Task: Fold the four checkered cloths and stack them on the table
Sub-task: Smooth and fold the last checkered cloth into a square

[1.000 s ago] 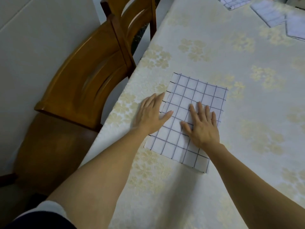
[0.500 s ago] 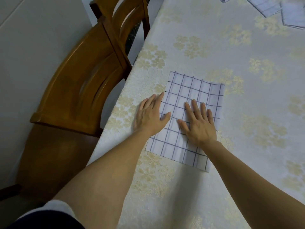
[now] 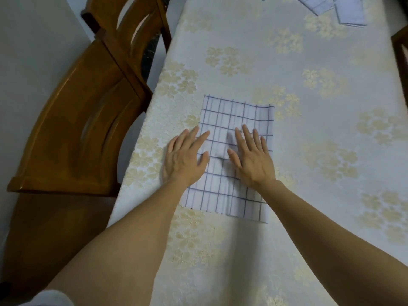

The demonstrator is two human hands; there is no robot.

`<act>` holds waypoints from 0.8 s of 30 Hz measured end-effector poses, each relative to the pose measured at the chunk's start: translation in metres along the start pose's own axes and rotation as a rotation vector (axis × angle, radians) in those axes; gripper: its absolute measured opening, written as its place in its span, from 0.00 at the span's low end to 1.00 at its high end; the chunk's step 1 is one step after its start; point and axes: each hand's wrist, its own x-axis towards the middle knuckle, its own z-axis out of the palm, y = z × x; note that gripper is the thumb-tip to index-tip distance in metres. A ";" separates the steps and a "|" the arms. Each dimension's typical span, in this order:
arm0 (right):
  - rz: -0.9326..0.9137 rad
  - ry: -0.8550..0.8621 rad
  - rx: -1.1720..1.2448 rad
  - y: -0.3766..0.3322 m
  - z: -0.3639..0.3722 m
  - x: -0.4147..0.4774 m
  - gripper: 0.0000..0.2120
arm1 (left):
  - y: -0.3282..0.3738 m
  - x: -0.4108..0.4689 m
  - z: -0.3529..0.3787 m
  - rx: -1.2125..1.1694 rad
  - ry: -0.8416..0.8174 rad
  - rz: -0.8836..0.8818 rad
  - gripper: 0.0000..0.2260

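Hands flat, fingers spread: left hand [image 3: 184,159] and right hand [image 3: 251,160] press the checkered cloth [image 3: 234,115]. Cloth lies on the table [image 3: 242,51].

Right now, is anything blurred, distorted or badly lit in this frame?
Head view: motion blur smears the white checkered cloth around the right hand; the wide-angle lens bows the left edge of the cream floral-covered table; light is soft, shadows faint.

Soft, even indoor light, cool cast, moderately bright. Sheen on chair [image 3: 72,133] back, left of worktop [image 3: 242,36]. Faint soft-edged shadow on worktop's near end. Motion blur on left hand [image 3: 183,157] and right hand [image 3: 254,160]; cloth [image 3: 238,115] grid smeared between them. Worktop edges bow; corners soft.
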 end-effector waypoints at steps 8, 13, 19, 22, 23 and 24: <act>0.201 0.018 0.050 0.068 -0.016 0.028 0.30 | -0.002 0.002 0.003 0.048 -0.016 -0.002 0.25; 0.236 0.017 0.041 0.088 -0.025 0.056 0.28 | -0.001 0.002 0.001 0.063 -0.032 -0.010 0.26; 0.098 0.109 -0.071 0.073 -0.031 0.036 0.29 | 0.000 0.002 -0.001 0.098 -0.057 -0.015 0.29; -0.049 0.062 -0.054 0.063 -0.019 0.002 0.29 | 0.001 0.002 -0.002 0.089 -0.061 -0.016 0.29; -0.048 0.043 -0.026 0.062 -0.013 -0.009 0.29 | 0.001 0.002 -0.003 0.090 -0.062 -0.018 0.29; -0.031 0.029 0.002 0.063 -0.009 -0.019 0.30 | 0.001 0.002 -0.003 0.094 -0.064 -0.019 0.29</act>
